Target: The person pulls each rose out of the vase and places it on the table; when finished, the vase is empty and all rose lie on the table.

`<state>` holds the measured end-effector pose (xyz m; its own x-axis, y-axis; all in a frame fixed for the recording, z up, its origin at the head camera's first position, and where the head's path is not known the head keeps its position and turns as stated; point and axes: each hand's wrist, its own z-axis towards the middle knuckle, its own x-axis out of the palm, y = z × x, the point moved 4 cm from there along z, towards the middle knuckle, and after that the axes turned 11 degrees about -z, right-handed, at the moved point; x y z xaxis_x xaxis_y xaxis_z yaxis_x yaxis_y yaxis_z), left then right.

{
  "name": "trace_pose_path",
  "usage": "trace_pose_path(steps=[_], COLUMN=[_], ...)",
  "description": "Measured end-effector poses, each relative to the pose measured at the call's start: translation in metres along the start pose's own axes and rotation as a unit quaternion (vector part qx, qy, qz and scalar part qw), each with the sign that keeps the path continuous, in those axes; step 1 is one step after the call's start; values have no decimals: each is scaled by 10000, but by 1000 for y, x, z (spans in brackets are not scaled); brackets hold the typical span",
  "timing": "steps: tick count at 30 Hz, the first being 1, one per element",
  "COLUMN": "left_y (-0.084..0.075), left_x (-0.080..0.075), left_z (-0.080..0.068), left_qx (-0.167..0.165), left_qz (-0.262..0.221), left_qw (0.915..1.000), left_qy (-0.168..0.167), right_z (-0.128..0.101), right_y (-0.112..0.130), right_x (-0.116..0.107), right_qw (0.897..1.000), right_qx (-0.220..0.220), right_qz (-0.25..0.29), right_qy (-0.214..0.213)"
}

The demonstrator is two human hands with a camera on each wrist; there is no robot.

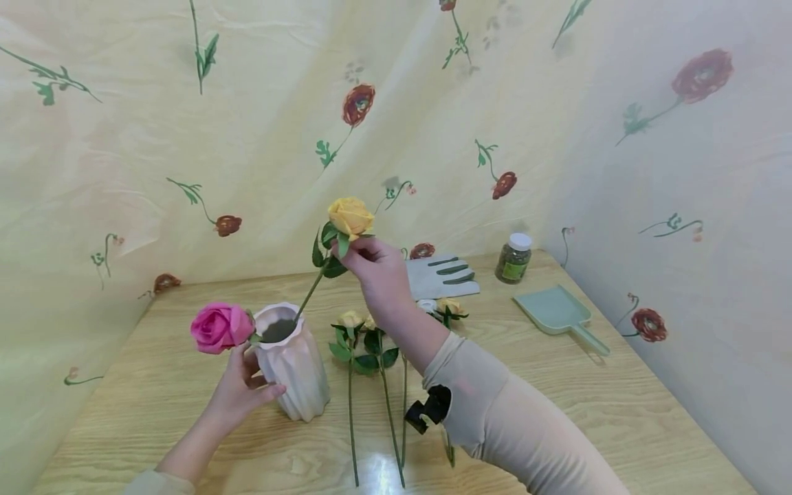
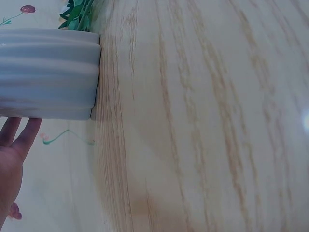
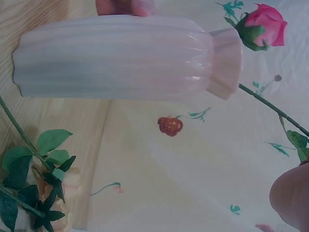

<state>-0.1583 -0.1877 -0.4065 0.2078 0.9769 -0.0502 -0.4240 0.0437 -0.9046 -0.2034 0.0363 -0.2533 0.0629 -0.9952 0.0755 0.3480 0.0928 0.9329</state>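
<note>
A pale pleated vase (image 1: 298, 375) with a wavy rim stands on the table. My left hand (image 1: 238, 393) grips its left side, thumb toward the front; the left wrist view shows fingertips against the vase wall (image 2: 48, 77). A pink rose (image 1: 219, 328) leans out over the rim to the left, its stem hidden inside. My right hand (image 1: 382, 275) pinches a yellow rose (image 1: 350, 216) by the stem just under the bloom. That stem slants down into the vase mouth, and its lower end is out of sight.
Several pale yellow roses (image 1: 350, 318) lie right of the vase, stems toward me. Behind my right forearm is a white-and-grey glove (image 1: 441, 275). Farther right stand a white-lidded jar (image 1: 514, 259) and a light green dustpan (image 1: 555, 309). Flower-patterned cloth (image 1: 278, 137) hangs behind the table.
</note>
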Motion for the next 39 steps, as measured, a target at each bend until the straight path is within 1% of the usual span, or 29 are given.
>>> trace_pose_path(steps=[5, 7, 10, 15, 18, 22, 25, 31, 34, 37, 39], left_y=[1, 1, 2, 2, 2, 1, 0, 3, 4, 4, 4], left_x=[0, -1, -1, -3, -2, -1, -1, -2, -3, -3, -3], left_z=[0, 1, 2, 3, 3, 2, 1, 2, 3, 2, 2], left_qx=[-1, -22, -109, -246, -237, -145, -106, -247, -247, -277, -303], left_qz=[17, -8, 23, 161, 117, 96, 110, 290, 336, 352, 343], left_qw=[10000, 10000, 9999, 9996, 9996, 9998, 9999, 9993, 9991, 9990, 9989], left_qy=[-7, 23, 17, -48, -42, 8, 23, -52, -69, -77, -74], right_z=[3, 5, 9, 13, 15, 18, 21, 24, 23, 23, 22], right_y=[4, 5, 4, 0, -2, -7, -11, -21, -25, -29, -32], right_x=[-13, -19, -28, -47, -60, -77, -91, -117, -126, -135, -141], right_qw=[9982, 9959, 9908, 9827, 9770, 9689, 9632, 9547, 9505, 9486, 9495], right_qx=[-98, -150, -170, -83, -87, -56, 26, 125, 249, 351, 405], right_qz=[427, 716, 1129, 1543, 1771, 2048, 2183, 2233, 2284, 2261, 2159], right_qy=[-409, -533, -732, -1016, -1183, -1390, -1569, -1962, -2094, -2186, -2241])
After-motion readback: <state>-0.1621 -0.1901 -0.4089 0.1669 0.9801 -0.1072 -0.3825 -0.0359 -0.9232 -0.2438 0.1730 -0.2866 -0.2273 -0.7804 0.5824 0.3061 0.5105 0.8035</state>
